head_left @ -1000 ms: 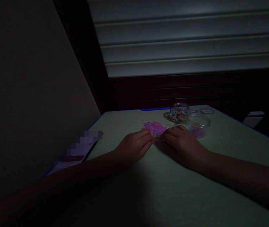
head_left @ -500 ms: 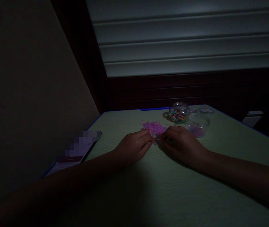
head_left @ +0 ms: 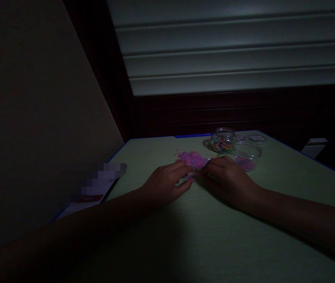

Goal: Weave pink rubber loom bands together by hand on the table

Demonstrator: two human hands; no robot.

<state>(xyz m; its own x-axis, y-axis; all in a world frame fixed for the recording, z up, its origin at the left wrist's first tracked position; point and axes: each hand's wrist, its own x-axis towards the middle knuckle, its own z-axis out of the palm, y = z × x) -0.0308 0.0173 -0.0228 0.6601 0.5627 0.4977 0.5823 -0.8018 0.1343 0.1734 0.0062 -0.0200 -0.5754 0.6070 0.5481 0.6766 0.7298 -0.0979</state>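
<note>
A loose heap of small pink and purple pieces [head_left: 193,158] lies on the pale green table [head_left: 214,236], just beyond both hands. At its near left side is my left hand [head_left: 169,182], thumb and fingers apart, with a few pieces showing between them. My right hand [head_left: 226,179] is at the near right edge of the heap, its fingertips pinched together; what they hold is too small and dark to make out. The fingertips of the two hands are close but apart.
Behind my right hand stands a clear open jar [head_left: 246,155] with pink pieces inside. Further back are a jar of colourful bands [head_left: 222,143] and a clear round lid [head_left: 255,138]. Papers [head_left: 96,188] lie at the table's left edge.
My left thumb and fingers have opened apart from a pinch. The thin strand that stretched between the two hands no longer shows. My right hand has hardly moved.
</note>
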